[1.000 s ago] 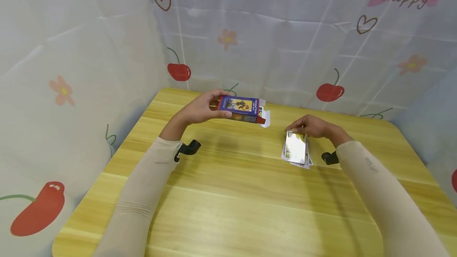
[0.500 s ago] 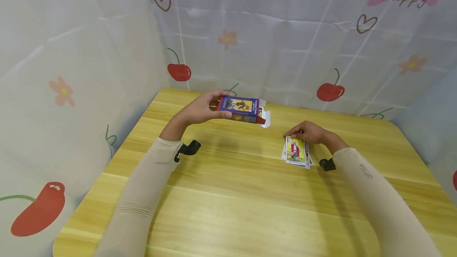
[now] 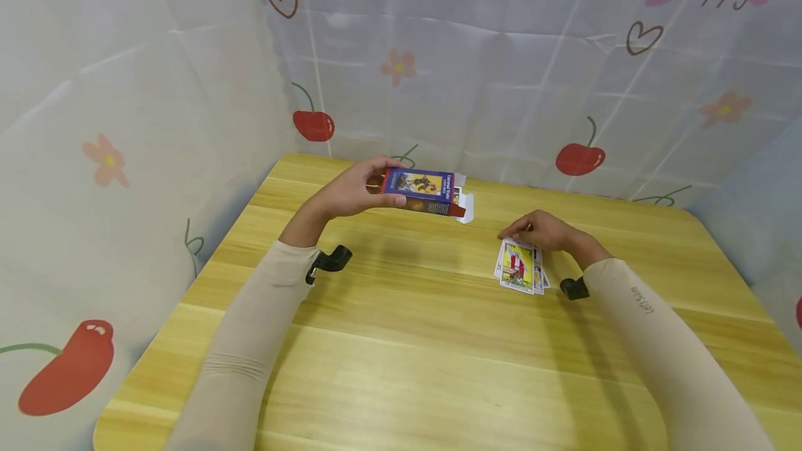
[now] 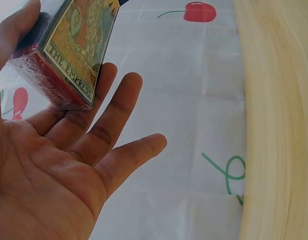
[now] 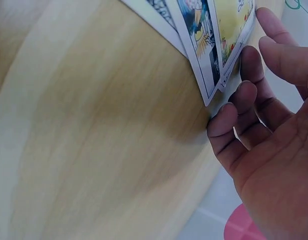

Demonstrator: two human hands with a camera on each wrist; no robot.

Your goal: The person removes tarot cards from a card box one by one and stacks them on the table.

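Note:
My left hand (image 3: pixel 358 190) grips a blue tarot card box (image 3: pixel 421 185) above the table, thumb on the near side and fingers on the far side. White flaps stand open at the box's right end, where a bit of card shows. In the left wrist view, the box (image 4: pixel 76 47) has a panel reading "THE EMPRESS". Several tarot cards (image 3: pixel 517 267) lie face up in a loose, fanned pile, a yellow one with a red figure on top. At the pile's far edge is my right hand (image 3: pixel 544 230), fingers loosely bent; the right wrist view shows no card pinched.
The wooden table (image 3: pixel 376 367) has rounded corners and carries the card pile right of centre. A white curtain (image 3: pixel 476 89) with cherries, flowers and hearts hangs behind and at the left. Black mounts (image 3: pixel 332 258) sit at both wrists.
The top card has come down onto the pile, slid slightly towards me and turned a little. My right hand has moved a little towards me and let it go. The left hand and box have stayed still.

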